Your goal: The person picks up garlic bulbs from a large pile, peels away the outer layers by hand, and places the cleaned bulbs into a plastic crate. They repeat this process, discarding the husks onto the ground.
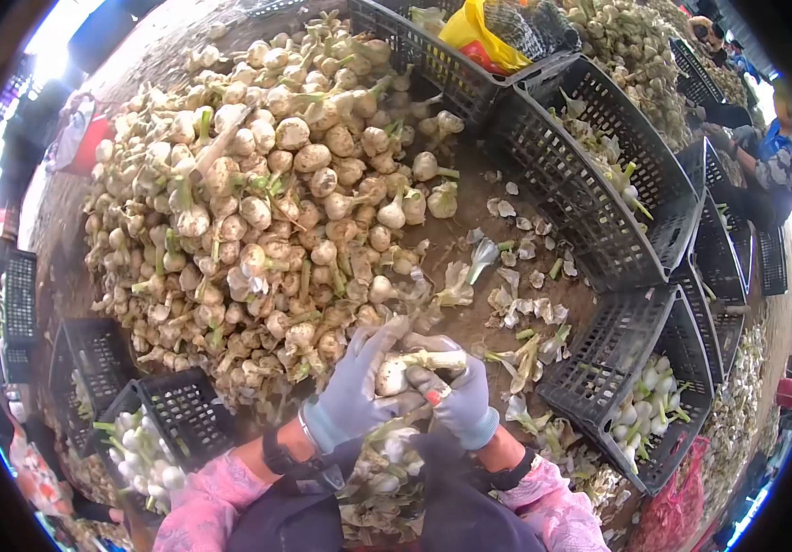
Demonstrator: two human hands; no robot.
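A garlic bulb (391, 377) with a thick pale stem is held in front of my lap, its stem pointing right. My left hand (352, 385), in a light grey glove, wraps round the bulb from the left. On the other side my right hand (466, 397), gloved alike, grips the same garlic near its stem, with the thumb pressed close to the bulb. Something orange-red shows at that thumb's tip. Just beyond both hands rises a large heap of unpeeled garlic (276, 212), soil-stained and with stems on.
Black plastic crates (589, 175) line the right side, and one crate (631, 386) there holds cleaned white garlic. At lower left, another crate (184, 419) also has white bulbs. Peeled skins (516, 304) litter the ground. A co-worker (769, 156) sits at far right.
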